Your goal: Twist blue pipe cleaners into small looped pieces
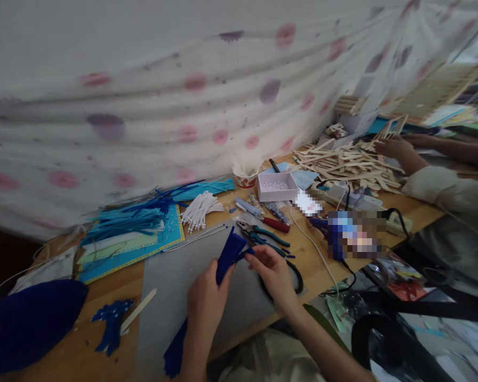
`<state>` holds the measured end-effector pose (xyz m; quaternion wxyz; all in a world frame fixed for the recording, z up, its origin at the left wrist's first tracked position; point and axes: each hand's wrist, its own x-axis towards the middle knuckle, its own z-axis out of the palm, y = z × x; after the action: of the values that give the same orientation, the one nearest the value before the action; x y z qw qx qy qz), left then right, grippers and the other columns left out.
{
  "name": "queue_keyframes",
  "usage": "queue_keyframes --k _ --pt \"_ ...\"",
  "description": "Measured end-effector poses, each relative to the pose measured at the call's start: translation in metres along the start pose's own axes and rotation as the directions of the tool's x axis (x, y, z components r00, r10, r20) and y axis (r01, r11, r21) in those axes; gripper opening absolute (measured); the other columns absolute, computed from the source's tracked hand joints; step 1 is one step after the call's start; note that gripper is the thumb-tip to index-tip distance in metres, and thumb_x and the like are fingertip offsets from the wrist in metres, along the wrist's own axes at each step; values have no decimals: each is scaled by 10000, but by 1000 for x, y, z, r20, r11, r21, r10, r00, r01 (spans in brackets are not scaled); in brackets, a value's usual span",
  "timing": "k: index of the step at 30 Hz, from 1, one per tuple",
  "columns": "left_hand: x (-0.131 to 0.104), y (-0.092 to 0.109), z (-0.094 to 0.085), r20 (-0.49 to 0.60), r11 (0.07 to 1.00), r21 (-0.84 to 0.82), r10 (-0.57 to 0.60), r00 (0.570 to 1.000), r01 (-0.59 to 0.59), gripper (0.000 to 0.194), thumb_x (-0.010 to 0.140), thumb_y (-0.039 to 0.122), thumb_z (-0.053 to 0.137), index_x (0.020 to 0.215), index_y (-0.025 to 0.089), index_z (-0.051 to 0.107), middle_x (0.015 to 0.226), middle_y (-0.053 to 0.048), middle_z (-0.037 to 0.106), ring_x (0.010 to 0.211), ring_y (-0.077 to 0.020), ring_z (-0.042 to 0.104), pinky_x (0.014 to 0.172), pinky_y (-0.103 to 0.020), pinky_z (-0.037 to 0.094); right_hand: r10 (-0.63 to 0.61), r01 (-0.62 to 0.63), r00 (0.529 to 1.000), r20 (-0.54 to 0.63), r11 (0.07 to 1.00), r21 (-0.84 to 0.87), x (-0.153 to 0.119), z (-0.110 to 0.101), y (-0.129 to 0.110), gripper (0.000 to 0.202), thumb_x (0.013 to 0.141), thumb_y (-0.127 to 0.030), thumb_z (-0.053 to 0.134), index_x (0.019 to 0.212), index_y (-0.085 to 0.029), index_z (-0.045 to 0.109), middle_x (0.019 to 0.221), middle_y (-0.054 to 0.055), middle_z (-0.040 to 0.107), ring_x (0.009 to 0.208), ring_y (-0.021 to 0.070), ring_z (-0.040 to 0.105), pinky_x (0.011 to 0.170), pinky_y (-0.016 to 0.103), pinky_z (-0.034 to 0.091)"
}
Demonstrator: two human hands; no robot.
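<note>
My left hand (205,295) is closed around a bundle of dark blue chenille stems (231,251). The bundle's upper end fans out above the fist, and its lower end shows below the wrist. To its right, my right hand (275,275) pinches a thin blue piece at the side of the bundle between thumb and fingertips. Under both hands lies a grey mat (163,297). Just beyond them are teal-handled pliers (265,233) and black-handled scissors (298,278), partly hidden by my right hand.
Light-blue stems (131,223) and white-tipped stems (202,211) lie behind. A white box (278,187) holds beads, beside a paper cup (246,178). Left are a blue oval piece (32,323) and a small blue piece (112,323). Another person's hands (396,151) touch wooden sticks (346,164).
</note>
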<state>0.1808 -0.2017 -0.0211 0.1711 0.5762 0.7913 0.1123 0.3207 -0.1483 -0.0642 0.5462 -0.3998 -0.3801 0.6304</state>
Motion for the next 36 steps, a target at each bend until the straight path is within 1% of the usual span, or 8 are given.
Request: queue_keyframes --k 4,12,17,21,25,30,33,36 --pt "0 -4 1 77 963 -269 25 997 -3 289 948 416 446 1011 186 610 723 -67 695 684 -241 673 596 -275 387 -13 12 999 29 999 42 -4 2 -5 307 631 -391 829 818 -225 652 746 4 719 640 151 620 585 269 501" --pt "-7 -9 -5 203 750 -656 69 977 83 437 906 569 428 984 172 592 593 38 536 485 -144 544 457 -234 409 22 -40 985 174 994 99 -8 7 -12 264 698 -345 802 928 -251 713 876 35 770 728 171 675 639 275 522" --pt "-12 -15 -7 251 676 -723 69 965 140 471 904 581 434 1055 161 583 605 43 538 481 -115 522 445 -211 419 37 -45 984 174 998 41 -10 16 -15 290 615 -339 852 871 -256 742 859 41 782 792 213 705 653 306 554" --pt "-14 -23 -5 282 608 -775 91 955 171 501 880 605 478 1076 154 576 593 51 543 465 -96 507 431 -195 408 -4 6 994 105 1000 -14 -14 24 -20 216 587 -324 860 773 -275 763 751 4 772 674 187 692 658 314 573" --pt "-14 -31 -1 350 454 -849 102 931 269 557 803 687 535 989 162 567 541 59 545 406 -75 475 392 -177 372 -70 75 995 65 995 -68 -17 30 -25 169 558 -344 868 669 -278 759 675 -6 751 620 187 672 651 328 579" --pt "-14 -32 1 425 294 -876 97 900 382 649 646 806 584 824 184 529 454 72 500 327 -62 395 331 -176 313 -9 15 995 96 998 -57 -20 32 -26 223 579 -406 859 716 -261 760 666 13 741 609 188 659 617 324 564" --pt "-13 -32 3 396 288 -891 113 911 351 621 687 771 589 856 174 553 500 56 537 377 -73 451 378 -185 366 -12 16 994 111 999 -33 -20 32 -26 252 576 -396 866 736 -252 734 642 -2 709 576 159 619 578 288 531" --pt "-12 -33 7 309 394 -885 100 946 247 571 766 676 601 992 152 593 594 36 587 453 -93 521 446 -204 414 -46 52 992 119 997 -51 -19 33 -26 253 625 -417 838 748 -245 698 609 -21 653 550 136 570 548 262 492"
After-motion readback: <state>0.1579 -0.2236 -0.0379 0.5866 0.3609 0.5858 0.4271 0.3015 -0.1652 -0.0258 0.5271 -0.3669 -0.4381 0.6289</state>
